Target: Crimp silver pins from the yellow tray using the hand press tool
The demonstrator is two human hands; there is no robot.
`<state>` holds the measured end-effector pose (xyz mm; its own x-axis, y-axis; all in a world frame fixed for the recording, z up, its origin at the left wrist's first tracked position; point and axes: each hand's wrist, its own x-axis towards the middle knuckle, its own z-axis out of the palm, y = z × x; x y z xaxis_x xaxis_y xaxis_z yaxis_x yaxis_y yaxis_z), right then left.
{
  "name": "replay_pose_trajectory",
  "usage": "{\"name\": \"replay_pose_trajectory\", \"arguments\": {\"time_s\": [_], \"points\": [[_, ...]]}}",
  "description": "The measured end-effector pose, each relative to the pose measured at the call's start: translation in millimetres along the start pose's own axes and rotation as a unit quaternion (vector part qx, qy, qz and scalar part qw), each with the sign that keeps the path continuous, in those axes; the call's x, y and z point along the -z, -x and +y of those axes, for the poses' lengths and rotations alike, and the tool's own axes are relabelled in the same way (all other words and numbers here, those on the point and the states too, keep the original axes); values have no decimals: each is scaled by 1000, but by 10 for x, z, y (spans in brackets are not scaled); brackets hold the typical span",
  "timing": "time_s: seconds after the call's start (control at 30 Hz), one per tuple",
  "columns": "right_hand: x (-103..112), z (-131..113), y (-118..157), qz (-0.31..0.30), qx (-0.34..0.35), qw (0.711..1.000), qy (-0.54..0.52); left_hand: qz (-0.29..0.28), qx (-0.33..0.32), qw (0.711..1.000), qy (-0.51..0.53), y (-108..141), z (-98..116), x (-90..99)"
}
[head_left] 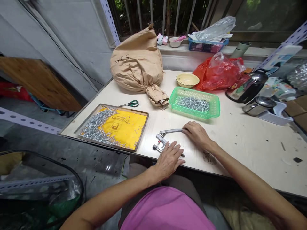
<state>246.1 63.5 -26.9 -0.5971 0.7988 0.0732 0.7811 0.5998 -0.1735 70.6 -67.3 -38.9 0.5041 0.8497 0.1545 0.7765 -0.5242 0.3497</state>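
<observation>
Pink shirt fabric (168, 210) lies nearest, below the near edge of a white table (235, 137). Just beyond that edge, metal hand pliers (170, 130) rest on the tabletop, right of a shallow tray (127, 123). Left hand (169, 157) lies over their lower part, palm down, fingers extended and slightly spread; right hand (196, 134) has its fingers bent together on the end of their upper handle. On the tray's yellow base, small silver metal pieces (96, 127) are heaped mostly at the left and near sides. Green-handled scissors (133, 103) lie past its far edge, near a bulging brown paper bag (137, 67). Farther right, a green plastic basket (214, 105) holds more of the small pieces, with a cream bowl (187, 80) and a red plastic bag (211, 76) behind it. At the far right stand an electric kettle (250, 85) and a lidded metal pot (256, 107). On the windowsill are a white bowl (175, 43), a blue basket (208, 47) and a flask (240, 49)
</observation>
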Motion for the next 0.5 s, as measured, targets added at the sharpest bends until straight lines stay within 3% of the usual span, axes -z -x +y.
{"name": "replay_pose_trajectory", "arguments": {"time_s": [0.1, 0.17, 0.27, 0.37, 0.5], "points": [[128, -176, -116, -4, 13, 1000, 5, 22, -16, 1000, 13, -8, -30, -50], [210, -434, -177, -25, 94, 995, -3, 31, -21, 999, 25, -5, -43, -94], [252, -845, -243, -82, 245, 966, -7, 33, -17, 998, 43, 17, -36, -153], [142, -1060, -277, -109, 306, 946, 12, 34, -14, 998, 42, 54, -5, -199], [-207, -1102, -399, -73, 322, 944, 14, 36, -34, 999, -6, 80, 21, -255]]}}
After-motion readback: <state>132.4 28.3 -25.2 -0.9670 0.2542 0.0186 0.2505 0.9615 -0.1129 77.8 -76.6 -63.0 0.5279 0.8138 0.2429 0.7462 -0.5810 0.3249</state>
